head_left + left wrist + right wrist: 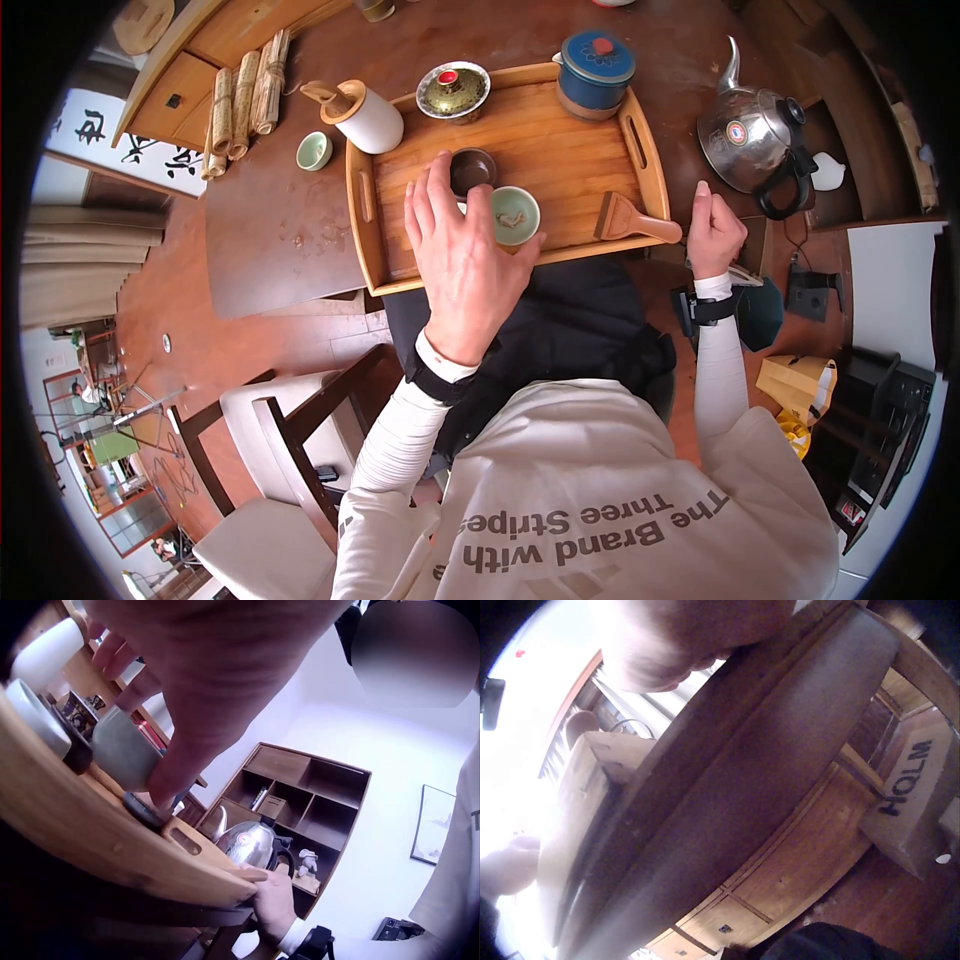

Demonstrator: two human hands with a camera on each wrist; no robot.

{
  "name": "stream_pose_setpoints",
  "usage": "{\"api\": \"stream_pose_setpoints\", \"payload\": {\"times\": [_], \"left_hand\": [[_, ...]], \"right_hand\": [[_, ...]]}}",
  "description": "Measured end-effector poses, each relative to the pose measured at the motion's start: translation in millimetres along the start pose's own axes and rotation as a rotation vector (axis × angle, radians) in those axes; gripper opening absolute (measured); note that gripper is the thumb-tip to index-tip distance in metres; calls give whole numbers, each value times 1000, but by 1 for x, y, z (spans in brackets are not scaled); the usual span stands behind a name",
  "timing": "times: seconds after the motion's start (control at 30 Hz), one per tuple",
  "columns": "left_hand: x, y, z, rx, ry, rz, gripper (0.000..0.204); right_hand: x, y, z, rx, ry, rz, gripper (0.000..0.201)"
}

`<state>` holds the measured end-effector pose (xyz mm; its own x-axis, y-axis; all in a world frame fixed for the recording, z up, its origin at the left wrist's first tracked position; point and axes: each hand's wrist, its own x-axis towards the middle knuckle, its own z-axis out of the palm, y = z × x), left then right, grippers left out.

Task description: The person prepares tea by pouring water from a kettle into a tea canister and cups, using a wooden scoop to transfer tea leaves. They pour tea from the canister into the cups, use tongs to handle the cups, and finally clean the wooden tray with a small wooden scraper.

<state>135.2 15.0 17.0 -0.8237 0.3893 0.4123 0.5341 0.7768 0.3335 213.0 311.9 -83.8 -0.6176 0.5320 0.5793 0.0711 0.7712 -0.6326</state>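
Observation:
In the head view my left hand (465, 260) has its thumb and index finger on either side of a pale green cup (516, 214), over the front of a wooden tray (574, 148). A brown shape shows at the bottom of that cup. Just behind it stands a dark brown cup (472, 172), partly covered by the fingers. In the left wrist view another pale cup (39, 720) is near the tray's rim. My right hand (716, 232) rests at the table's edge, right of the tray, its fingers loosely curled and holding nothing.
On the tray are a lidded bowl (453, 92), a blue lidded pot (595, 78) and a wooden-handled brush (637, 220). A white jug (370, 122) and a small green cup (314, 151) stand left, a steel kettle (745, 135) right. Rolled bamboo mats (248, 95) lie at far left.

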Motion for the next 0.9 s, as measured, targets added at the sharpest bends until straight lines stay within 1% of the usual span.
{"api": "stream_pose_setpoints", "payload": {"times": [0.2,0.27,0.47,0.57,0.7,0.77,0.8,0.83,0.87,0.9], "left_hand": [[-2,-4,13,30,-31,-4,58],[-1,-6,16,-16,-43,-28,58],[1,-7,18,-51,-70,-55,60],[-1,-9,19,-69,-70,-73,61],[1,-9,9,-78,-52,-69,63],[5,-11,-2,-192,-12,-66,57],[6,-21,-5,-201,56,-43,53],[10,-35,-9,-211,123,-18,50],[17,-51,-13,-212,194,-19,39],[23,-78,-15,-228,247,-53,32]], "right_hand": [[0,3,1,-9,22,-20,40],[0,3,3,-7,29,-31,40],[1,1,0,-26,16,-56,41],[1,0,1,-21,15,-37,41],[1,-1,0,-20,3,-39,41],[2,-2,1,-11,2,-48,41],[2,-2,1,-2,2,-45,41],[1,-2,1,6,4,-41,41],[1,0,1,8,2,-35,41],[1,0,1,9,4,-35,41]]}}
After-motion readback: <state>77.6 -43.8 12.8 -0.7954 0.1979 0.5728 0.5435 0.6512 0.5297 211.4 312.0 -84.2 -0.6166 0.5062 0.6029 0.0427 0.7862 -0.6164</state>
